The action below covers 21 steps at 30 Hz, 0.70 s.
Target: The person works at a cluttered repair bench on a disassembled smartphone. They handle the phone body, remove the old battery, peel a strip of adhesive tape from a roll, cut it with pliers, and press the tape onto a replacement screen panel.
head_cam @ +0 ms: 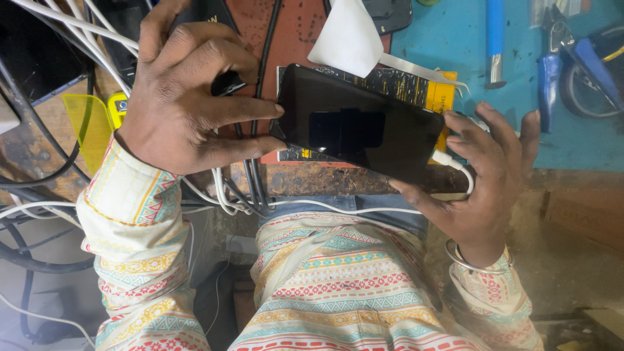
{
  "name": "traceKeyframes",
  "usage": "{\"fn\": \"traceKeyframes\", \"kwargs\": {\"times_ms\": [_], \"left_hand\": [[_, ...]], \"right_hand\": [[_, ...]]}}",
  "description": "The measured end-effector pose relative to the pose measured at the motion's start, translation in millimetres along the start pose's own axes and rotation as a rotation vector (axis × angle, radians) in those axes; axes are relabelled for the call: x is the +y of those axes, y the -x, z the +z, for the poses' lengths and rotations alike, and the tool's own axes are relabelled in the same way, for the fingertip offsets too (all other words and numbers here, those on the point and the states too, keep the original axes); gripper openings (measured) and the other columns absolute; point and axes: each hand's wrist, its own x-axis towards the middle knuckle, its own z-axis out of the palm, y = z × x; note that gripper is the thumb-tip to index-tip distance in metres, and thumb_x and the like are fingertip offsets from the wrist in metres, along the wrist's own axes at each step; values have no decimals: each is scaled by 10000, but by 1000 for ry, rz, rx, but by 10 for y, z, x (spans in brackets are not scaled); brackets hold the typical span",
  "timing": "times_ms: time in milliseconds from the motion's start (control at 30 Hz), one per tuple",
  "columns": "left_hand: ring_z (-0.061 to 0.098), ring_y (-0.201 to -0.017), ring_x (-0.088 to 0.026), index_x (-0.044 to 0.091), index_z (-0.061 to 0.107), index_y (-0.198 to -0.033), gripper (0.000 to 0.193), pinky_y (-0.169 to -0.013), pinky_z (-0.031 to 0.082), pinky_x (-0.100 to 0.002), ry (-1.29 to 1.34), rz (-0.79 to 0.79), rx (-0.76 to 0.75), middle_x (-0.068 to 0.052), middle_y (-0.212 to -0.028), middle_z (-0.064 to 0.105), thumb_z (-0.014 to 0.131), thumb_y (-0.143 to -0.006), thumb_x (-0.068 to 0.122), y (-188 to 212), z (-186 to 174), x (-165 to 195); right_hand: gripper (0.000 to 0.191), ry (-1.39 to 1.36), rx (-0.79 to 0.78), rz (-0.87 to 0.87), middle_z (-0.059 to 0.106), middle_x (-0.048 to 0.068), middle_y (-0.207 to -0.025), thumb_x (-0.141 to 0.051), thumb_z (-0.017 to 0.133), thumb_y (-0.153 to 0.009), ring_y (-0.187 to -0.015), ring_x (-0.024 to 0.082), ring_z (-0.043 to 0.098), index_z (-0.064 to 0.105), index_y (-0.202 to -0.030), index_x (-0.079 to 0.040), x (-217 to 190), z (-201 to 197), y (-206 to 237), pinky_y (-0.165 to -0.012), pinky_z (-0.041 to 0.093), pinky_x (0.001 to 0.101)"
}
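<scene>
A black smartphone (361,127) with a dark screen is held level between both hands above the bench edge. My left hand (188,97) pinches its left end with thumb and fingers. My right hand (484,179) cradles its right end, where a white cable plug (448,160) goes into the phone. The white cable (338,207) runs back across my lap to the left. Under the phone lies a yellow and black card (416,88).
A bundle of black and white cables (250,188) hangs over the worn bench edge. A white wedge-shaped tool (348,36) lies behind the phone. On the blue mat (455,39) rest a blue-handled tool (496,39) and blue pliers (552,65). A yellow plastic pick (88,123) sits left.
</scene>
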Motion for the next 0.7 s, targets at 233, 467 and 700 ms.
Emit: {"fn": "traceKeyframes", "kwargs": {"times_ms": [233,467,700], "left_hand": [[548,-1240,-304,189,827,-1100,526,-1154,260,-614,-43,-5,-13,-50,-1139,611,935,-691,501,-40,26,28],[540,-1268,-311,177,822,-1121,559,-1152,251,-615,-117,-33,-13,-63,-1188,621,892,-708,547,-47,51,64],[528,-1301,-318,148,800,-1129,600,-1116,276,-602,-166,2,0,-73,-1237,616,865,-732,594,-39,66,30]], "right_hand": [[732,0,-3,7,658,79,-1439,-533,898,-890,-1435,309,516,478,-1358,-157,7,-8,7,-1318,133,564],[725,6,-13,7,656,72,-1443,-538,883,-895,-1430,312,515,485,-1369,-160,42,-29,21,-1316,135,564],[729,15,-9,0,652,68,-1435,-542,880,-893,-1423,310,517,487,-1376,-163,50,-26,29,-1312,134,568]]}}
